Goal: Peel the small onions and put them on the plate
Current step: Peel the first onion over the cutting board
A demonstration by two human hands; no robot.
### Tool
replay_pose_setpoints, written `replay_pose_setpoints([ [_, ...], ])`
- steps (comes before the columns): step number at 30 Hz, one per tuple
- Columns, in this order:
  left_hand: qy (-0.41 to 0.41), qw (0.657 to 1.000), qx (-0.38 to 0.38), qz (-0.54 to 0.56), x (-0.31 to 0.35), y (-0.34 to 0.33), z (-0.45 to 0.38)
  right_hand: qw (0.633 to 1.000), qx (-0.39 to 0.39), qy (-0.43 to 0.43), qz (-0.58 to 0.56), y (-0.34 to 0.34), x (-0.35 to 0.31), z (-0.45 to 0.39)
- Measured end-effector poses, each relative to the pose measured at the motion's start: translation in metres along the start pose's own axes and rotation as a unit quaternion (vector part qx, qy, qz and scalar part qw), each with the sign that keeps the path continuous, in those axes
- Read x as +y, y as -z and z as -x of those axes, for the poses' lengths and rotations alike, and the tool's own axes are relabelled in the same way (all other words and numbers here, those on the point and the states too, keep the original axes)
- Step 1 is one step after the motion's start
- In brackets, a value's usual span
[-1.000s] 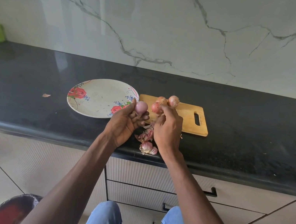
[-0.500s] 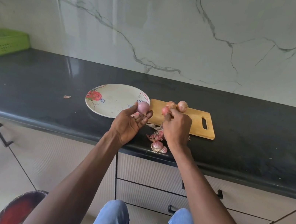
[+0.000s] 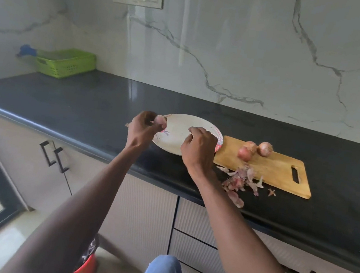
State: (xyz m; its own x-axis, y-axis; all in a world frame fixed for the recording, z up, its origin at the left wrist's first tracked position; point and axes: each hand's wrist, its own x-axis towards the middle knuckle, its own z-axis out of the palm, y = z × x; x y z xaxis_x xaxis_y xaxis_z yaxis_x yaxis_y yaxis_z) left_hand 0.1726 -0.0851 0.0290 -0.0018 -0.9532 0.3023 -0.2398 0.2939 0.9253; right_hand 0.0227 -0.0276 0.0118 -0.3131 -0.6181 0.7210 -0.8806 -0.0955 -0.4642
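My left hand [image 3: 143,129] pinches a peeled, pale pink small onion [image 3: 160,120] in its fingertips, held above the left rim of the white flowered plate [image 3: 174,146]. My right hand [image 3: 198,150] hovers over the plate's near right side with curled fingers and its back to me; whether it holds anything is hidden. The plate's visible part carries no onions. Three unpeeled onions [image 3: 245,153] sit together on the left end of the wooden cutting board [image 3: 272,172]. A heap of pink onion skins [image 3: 240,182] lies at the board's front edge.
The black countertop [image 3: 89,107] runs left to a green plastic basket [image 3: 65,64] by the wall corner. A small skin scrap [image 3: 126,124] lies left of my left hand. A red bin [image 3: 84,270] stands on the floor below the counter edge.
Both hands have moved left from the board to the plate, the left carrying the peeled onion. My right hand has left the onions on the board. The view has turned left.
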Motion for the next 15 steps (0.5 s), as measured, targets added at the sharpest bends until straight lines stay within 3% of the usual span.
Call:
replay_pose_setpoints([
  [10,-0.011,0.968,-0.008,-0.252,-0.027,-0.015,-0.024,0.996,-0.05,-0.003,0.078,-0.032,0.011,0.0],
  [15,-0.039,0.952,0.001,-0.304,-0.031,-0.018,-0.025,0.994,-0.074,-0.021,0.073,-0.034,0.011,-0.001],
])
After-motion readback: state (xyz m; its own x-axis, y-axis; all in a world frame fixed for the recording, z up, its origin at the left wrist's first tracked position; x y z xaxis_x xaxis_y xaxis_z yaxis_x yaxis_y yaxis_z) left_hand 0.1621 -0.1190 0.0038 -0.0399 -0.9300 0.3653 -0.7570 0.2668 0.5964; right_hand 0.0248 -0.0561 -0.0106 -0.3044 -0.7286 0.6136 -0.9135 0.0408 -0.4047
